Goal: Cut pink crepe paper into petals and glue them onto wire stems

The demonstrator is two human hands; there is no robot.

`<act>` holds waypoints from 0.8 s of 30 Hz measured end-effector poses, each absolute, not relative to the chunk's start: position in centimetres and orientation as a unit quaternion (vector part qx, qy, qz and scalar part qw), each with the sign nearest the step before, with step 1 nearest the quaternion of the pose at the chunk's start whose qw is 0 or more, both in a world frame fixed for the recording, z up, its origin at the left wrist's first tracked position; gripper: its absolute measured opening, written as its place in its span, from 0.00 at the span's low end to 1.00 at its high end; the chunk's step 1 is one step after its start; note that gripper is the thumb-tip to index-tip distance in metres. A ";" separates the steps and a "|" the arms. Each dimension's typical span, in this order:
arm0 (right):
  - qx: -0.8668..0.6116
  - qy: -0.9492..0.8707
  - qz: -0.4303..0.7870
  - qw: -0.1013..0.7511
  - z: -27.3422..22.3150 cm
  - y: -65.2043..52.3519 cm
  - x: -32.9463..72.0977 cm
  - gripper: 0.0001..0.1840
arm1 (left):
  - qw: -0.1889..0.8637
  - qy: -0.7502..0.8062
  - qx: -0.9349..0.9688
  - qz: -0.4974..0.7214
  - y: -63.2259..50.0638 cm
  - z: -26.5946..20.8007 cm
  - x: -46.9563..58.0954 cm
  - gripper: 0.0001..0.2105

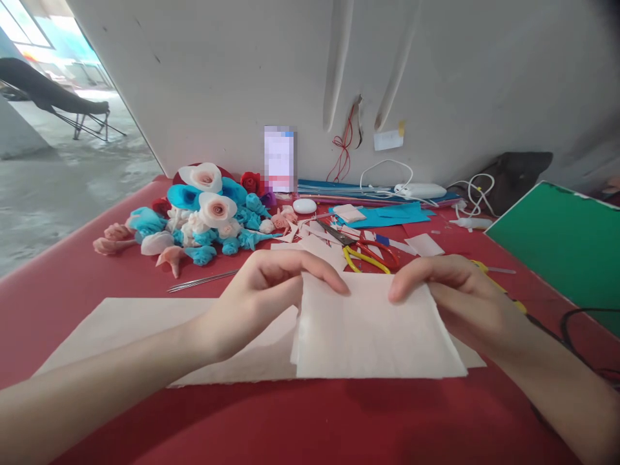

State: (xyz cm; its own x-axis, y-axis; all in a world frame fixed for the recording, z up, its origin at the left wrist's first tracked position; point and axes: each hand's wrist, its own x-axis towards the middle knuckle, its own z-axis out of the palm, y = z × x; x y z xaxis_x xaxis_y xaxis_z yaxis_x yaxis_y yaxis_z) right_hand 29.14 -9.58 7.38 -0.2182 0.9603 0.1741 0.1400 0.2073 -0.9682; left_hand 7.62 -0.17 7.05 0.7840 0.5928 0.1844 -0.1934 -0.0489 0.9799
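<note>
Item: pale paper piece [375, 336], layered at its left edge (folded or stacked, cannot tell). Position: between the two hands, in front of the far-lying scissors [349, 244]; as seen, longer left to right than near to far. It extends toward the near side from the fingertips.

Left hand [261, 294]: at the far left corner; fingers closed to the paper's thickness, one fingertip on the upper face, the others partly hidden.

Right hand [467, 297]: at the far right corner, similarly pinched, one fingertip on the upper face, the rest behind. Neither hand is clearly nearer the paper; both have hold of it.

Beneath: long pale sheet [121, 329], long axis left to right, on the red table [310, 426]. Far left: paper flowers [213, 210], grouped.
</note>
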 end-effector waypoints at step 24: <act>-0.341 -0.683 0.476 0.437 7.6 -10.8 28.4 0.16 | 0.587 -0.022 0.741 0.325 -0.8 7.7 7.0 0.17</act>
